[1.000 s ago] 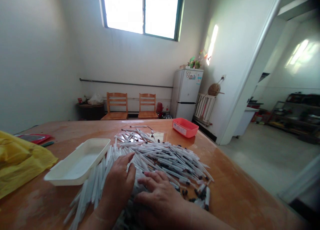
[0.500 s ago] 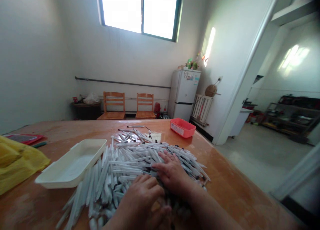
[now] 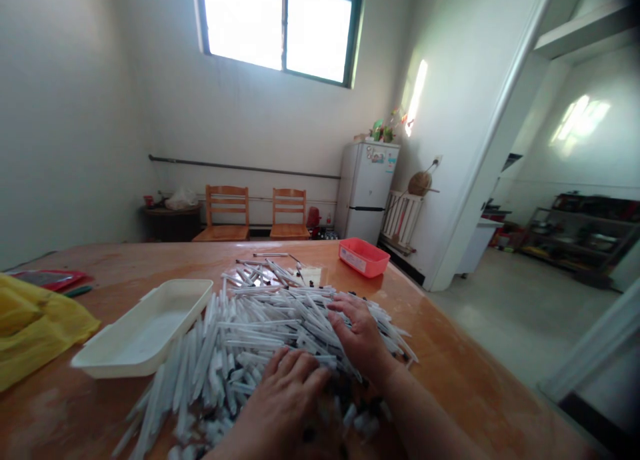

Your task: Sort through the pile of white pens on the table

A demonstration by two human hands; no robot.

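A wide heap of whitish translucent pen barrels (image 3: 265, 313) lies on the table, with small dark pieces among them. My left hand (image 3: 293, 383) rests palm down at the near edge of the heap, its fingers loosely bent and holding nothing that I can see. To the right, my right hand (image 3: 357, 330) reaches over the heap with fingers spread, touching or just above the barrels. Short white and black pieces (image 3: 360, 413), which look like pen caps, lie blurred between my forearms. What is under both palms is hidden.
A cream tray (image 3: 145, 327) stands left of the heap, some barrels leaning against it. A red plastic basket (image 3: 365, 257) sits at the far right of the table (image 3: 450, 380). A yellow bag (image 3: 40, 327) lies at far left. Two wooden chairs (image 3: 227, 213) stand beyond.
My right hand has shifted a little right and lifted off the middle of the heap. My left hand has flattened out, its thumb and fingers less curled. More loose pieces show between my arms.
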